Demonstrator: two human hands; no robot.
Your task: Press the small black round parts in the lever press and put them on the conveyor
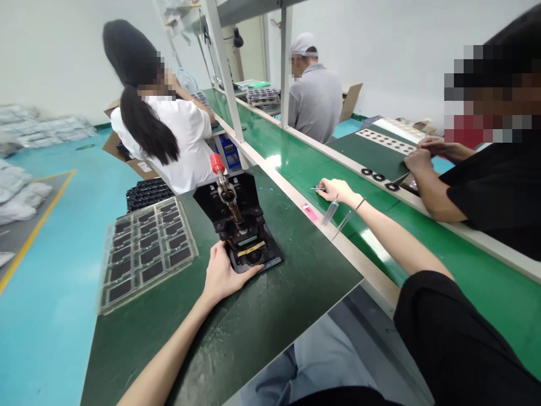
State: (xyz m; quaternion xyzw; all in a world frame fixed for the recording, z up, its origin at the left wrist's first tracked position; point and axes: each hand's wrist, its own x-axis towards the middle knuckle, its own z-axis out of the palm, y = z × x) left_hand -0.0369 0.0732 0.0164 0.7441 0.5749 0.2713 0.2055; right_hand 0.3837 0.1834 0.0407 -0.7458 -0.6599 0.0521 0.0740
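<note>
On the dark green table, my left hand (224,273) grips the near left edge of the base of a black clamp press (249,231), its thumb along the front. The press has a red-tipped lever (217,163) pointing up and a yellow strip (251,249) across its lower part. Over the green conveyor belt (291,163), my right hand (336,190) is closed on a small thin metallic object (318,188). Below that hand, several thin metal pieces (330,212) and a pink item (309,212) lie on the pale conveyor rail.
A clear tray (147,248) of dark parts lies left of the press, with black trays (149,193) behind. Black rings (379,177) sit along the far rail. Three people work nearby; one person's hands (422,155) are across the belt. White posts (224,73) rise beside the conveyor.
</note>
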